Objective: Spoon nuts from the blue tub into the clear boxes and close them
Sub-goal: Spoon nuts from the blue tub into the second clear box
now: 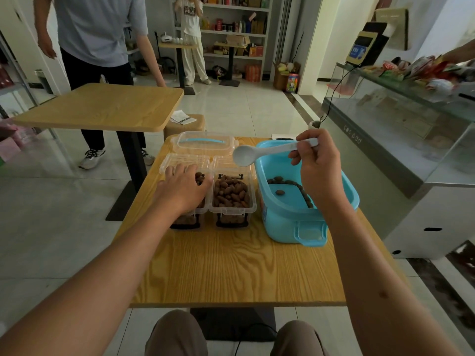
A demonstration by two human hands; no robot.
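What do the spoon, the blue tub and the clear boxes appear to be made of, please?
Spoon: looks like pale matte plastic, uniform in colour, with a soft sheen only.
Blue tub: opaque, smooth plastic, with a moulded latch tab on its front.
Clear boxes: transparent, glossy plastic most likely; the nuts show through the walls, and the lids are hinged back.

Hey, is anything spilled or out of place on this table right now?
Nothing stands out. No nuts lie on the table; they sit in the two clear boxes and the blue tub. The spoon looks empty.

two clear boxes (pixel 232 199), one blue tub (pixel 288 219), one spoon (pixel 257 152)
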